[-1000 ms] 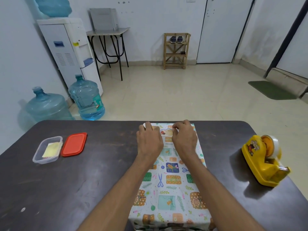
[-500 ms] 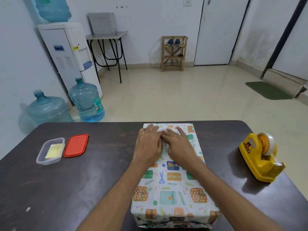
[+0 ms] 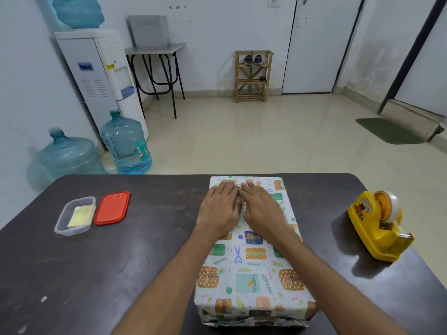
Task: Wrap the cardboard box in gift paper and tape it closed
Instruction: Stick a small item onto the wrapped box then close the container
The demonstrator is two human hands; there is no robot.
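The box [image 3: 254, 269], covered in white gift paper with colourful present and scissor prints, lies lengthwise on the dark table [image 3: 121, 262]. My left hand [image 3: 221, 207] and my right hand [image 3: 262, 209] rest flat, side by side, on the far end of its top, fingers stretched toward the far edge and pressing the paper down. Neither hand grips anything. The near end of the box shows folded paper flaps. A yellow tape dispenser [image 3: 378, 229] with a roll of clear tape stands on the table to the right.
On the left of the table sit a clear plastic container [image 3: 75, 216] with yellow notes inside and its red lid [image 3: 112, 208]. Beyond the table are two water jugs [image 3: 125, 143], a water dispenser, a small folding table and a wooden rack.
Both hands went from pinching the paper at the box's far edge to lying flat on its top, then slid slightly toward the far end. The box stayed put.
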